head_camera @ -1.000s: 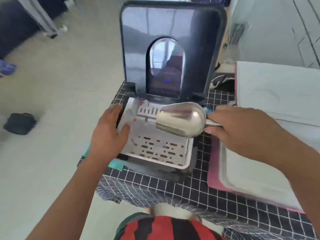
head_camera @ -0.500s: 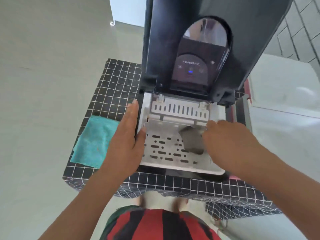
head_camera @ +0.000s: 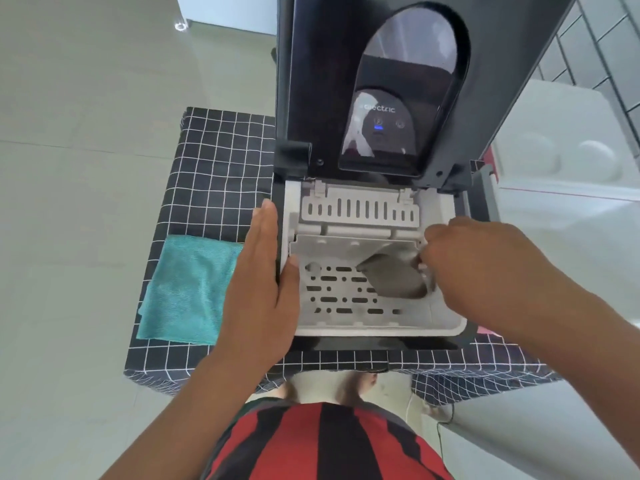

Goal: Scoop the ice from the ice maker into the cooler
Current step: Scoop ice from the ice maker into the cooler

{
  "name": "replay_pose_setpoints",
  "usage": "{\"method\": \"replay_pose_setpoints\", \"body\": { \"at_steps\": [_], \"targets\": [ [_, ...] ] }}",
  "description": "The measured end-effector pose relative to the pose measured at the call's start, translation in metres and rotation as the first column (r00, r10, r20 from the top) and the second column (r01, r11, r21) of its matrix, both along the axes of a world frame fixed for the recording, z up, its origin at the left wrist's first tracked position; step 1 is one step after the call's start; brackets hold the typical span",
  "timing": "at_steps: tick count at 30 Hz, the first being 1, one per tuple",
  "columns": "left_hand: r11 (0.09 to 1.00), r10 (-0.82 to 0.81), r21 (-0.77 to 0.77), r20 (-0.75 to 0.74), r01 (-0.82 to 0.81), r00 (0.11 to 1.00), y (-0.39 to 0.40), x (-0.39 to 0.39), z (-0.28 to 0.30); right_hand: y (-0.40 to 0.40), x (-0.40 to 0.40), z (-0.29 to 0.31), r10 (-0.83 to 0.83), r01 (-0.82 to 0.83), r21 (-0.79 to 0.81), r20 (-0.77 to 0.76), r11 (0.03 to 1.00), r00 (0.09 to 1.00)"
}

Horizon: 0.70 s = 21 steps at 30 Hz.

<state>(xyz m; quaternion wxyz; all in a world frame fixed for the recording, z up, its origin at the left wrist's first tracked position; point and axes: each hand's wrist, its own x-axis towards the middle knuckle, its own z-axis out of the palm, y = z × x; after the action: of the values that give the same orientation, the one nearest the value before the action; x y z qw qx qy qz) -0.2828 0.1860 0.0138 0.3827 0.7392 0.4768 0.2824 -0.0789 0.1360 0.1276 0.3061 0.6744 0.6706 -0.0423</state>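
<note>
the right hand [head_camera: 485, 268], at centre right of the frame, is curled round the handle of a metal scoop [head_camera: 394, 280], whose bowl lies low inside the white slotted basket [head_camera: 332, 306] toward its right side; no ice can be made out in the scoop or the basket. the left hand [head_camera: 263, 282], at centre left, is flat with straight fingers, resting along the left rim of the ice maker [head_camera: 367, 258] with the thumb tip over the basket's edge. the ice maker's dark lid [head_camera: 374, 81] stands raised at the top centre of the frame, a small blue light showing through its window. the machine sits on a surface [head_camera: 221, 168] covered with a black cloth in a white grid. a teal towel [head_camera: 188, 289] lies on it just left of the left hand. a white cooler lid [head_camera: 568, 150] shows at the right edge. a red and black striped shirt [head_camera: 322, 445] fills the bottom centre.
</note>
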Motion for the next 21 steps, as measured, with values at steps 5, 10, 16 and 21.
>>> {"method": "replay_pose_setpoints", "body": {
  "at_steps": [5, 10, 16, 21],
  "targets": [
    [1.000, 0.001, -0.008, 0.017, 0.000, 1.000, 0.001, -0.001, -0.002, 0.009, -0.006, -0.014, 0.021, -0.025, -0.060, -0.055, 0.998, 0.998],
    [1.000, 0.005, -0.012, 0.023, -0.004, 1.000, 0.000, -0.001, -0.002, 0.009, 0.007, -0.029, 0.032, -0.042, -0.033, -0.275, 0.999, 0.961],
    [1.000, 0.006, -0.020, 0.040, -0.005, 0.999, 0.000, -0.001, -0.002, -0.003, 0.009, -0.027, 0.036, -0.008, 0.152, -0.177, 0.988, 0.984],
    [1.000, 0.011, -0.025, 0.061, -0.009, 0.998, 0.000, -0.001, -0.003, -0.017, -0.015, -0.044, 0.015, 0.031, 0.233, -0.195, 0.972, 0.981]
  ]
}}
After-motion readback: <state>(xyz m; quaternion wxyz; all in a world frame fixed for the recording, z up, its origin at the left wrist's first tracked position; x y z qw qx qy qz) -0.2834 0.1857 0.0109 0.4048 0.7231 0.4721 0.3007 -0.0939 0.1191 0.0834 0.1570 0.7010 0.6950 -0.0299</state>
